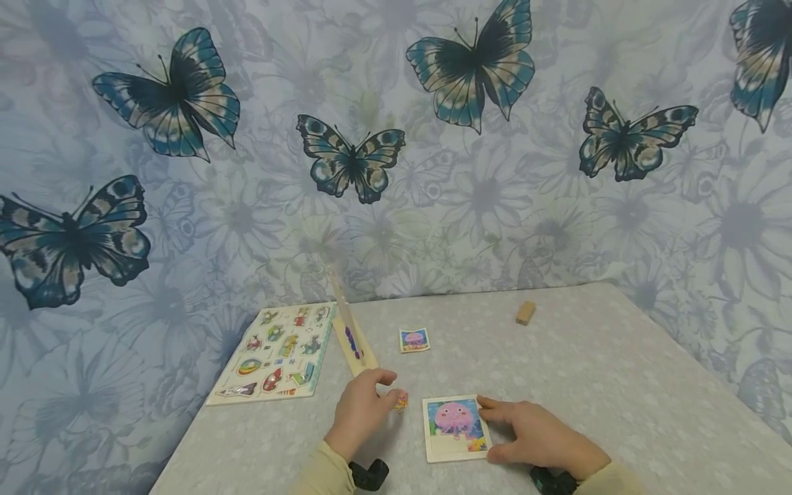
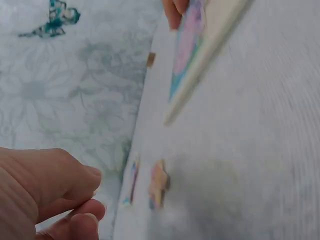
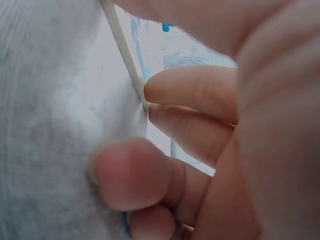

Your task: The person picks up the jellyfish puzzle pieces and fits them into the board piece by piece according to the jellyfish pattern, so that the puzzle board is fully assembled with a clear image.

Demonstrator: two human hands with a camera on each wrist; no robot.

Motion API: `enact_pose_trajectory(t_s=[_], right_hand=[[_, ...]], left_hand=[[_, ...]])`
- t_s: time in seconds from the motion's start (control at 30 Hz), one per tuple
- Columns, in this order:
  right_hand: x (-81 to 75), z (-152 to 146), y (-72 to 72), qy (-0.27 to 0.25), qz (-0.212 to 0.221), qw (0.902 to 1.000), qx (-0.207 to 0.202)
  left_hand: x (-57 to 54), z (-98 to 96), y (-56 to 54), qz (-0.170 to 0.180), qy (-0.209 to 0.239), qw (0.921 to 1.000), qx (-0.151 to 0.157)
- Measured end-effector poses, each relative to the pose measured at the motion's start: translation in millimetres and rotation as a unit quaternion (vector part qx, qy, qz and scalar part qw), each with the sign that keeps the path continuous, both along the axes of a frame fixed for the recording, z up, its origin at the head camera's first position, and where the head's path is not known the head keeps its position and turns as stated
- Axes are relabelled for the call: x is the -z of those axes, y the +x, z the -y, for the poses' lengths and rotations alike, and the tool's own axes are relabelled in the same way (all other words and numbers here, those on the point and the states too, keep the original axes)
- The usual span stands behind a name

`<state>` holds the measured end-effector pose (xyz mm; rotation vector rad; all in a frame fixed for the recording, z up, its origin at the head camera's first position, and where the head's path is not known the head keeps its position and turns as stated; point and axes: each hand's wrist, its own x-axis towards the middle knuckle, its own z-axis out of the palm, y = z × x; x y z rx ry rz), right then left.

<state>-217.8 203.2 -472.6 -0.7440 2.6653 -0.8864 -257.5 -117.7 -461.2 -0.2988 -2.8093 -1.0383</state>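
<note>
A square wooden jellyfish puzzle board (image 1: 441, 450) lies on the table, with its picture partly filled and a bare strip along the lower left. My right hand (image 1: 535, 436) holds the board's right side, thumb by the near corner and fingers at the far corner. In the right wrist view fingertips (image 3: 157, 90) touch the board's edge (image 3: 131, 70). My left hand (image 1: 364, 407) hovers beside a small orange-pink puzzle piece (image 1: 402, 399). In the left wrist view the piece (image 2: 159, 182) stands apart from the left hand's (image 2: 60, 195) loosely bent fingers, which hold nothing.
Behind the board lies a small jellyfish picture card (image 1: 414, 340). To the left are a large picture puzzle board (image 1: 216, 397) and a narrow wooden frame (image 1: 348, 350) with purple parts. A small wooden block (image 1: 526, 313) lies at the back right, before the butterfly-patterned wall.
</note>
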Motion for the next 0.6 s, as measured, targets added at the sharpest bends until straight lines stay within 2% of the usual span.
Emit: enact_pose_trajectory(t_s=[0.13,0.3,0.43,0.6], right_hand=[[0.2,-1.0,-0.2,-0.002,-0.003,1.0,0.0],[2.5,-1.5,-1.0,-0.002,-0.012,0.9999,-0.003],[3.5,-1.9,-1.6,-0.005,-0.012,0.9999,-0.006],[3.7,-1.9,-1.6,-0.005,-0.015,0.9998,-0.009]], left_hand=[[8.3,7.0,-7.9,0.025,-0.032,0.9991,0.013],[18.6,6.9,-10.3,0.043,-0.07,0.9961,0.031],[20.6,5.7,-10.1,0.042,-0.071,0.9962,0.03],[18.1,6.2,-10.2,0.042,-0.067,0.9957,0.049]])
